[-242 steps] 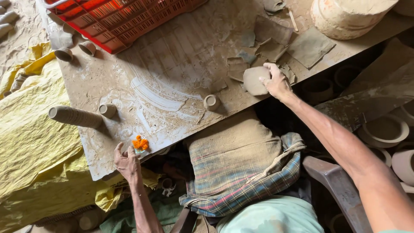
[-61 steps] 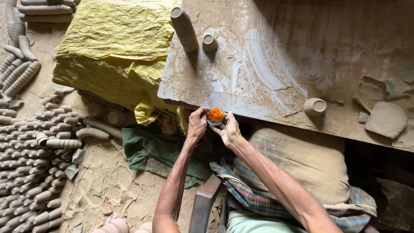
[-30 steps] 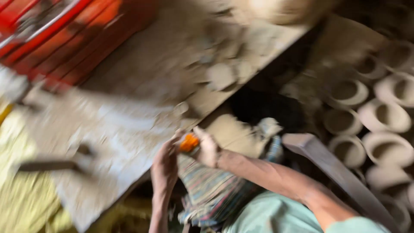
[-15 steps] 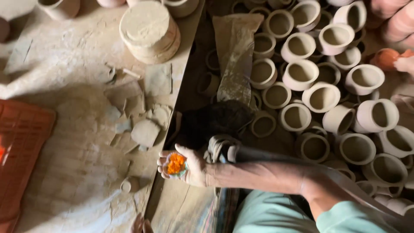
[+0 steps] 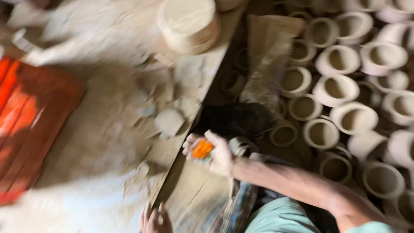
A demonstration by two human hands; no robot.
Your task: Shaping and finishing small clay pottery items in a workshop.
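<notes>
My right hand [image 5: 217, 155] is held palm up just off the edge of the clay-smeared work board [image 5: 99, 142]. In its fingers lies a small bright orange thing [image 5: 202, 149], too blurred for me to name. Only part of my left hand [image 5: 154, 218] shows at the bottom edge. It rests against the board's near edge with the fingers apart and nothing visible in them. Flat clay scraps [image 5: 169, 121] lie on the board just beyond my right hand.
A red plastic crate [image 5: 30, 129] sits at the board's left. A stack of round clay discs [image 5: 187, 23] stands at the top. Several open clay pots [image 5: 336, 90] crowd the floor on the right, beside a strip of sacking [image 5: 267, 60]. The picture is motion-blurred.
Two seconds ago both hands were on the orange thing; now only my right hand has it and my left is down at the board's edge. The view has swung towards the pots.
</notes>
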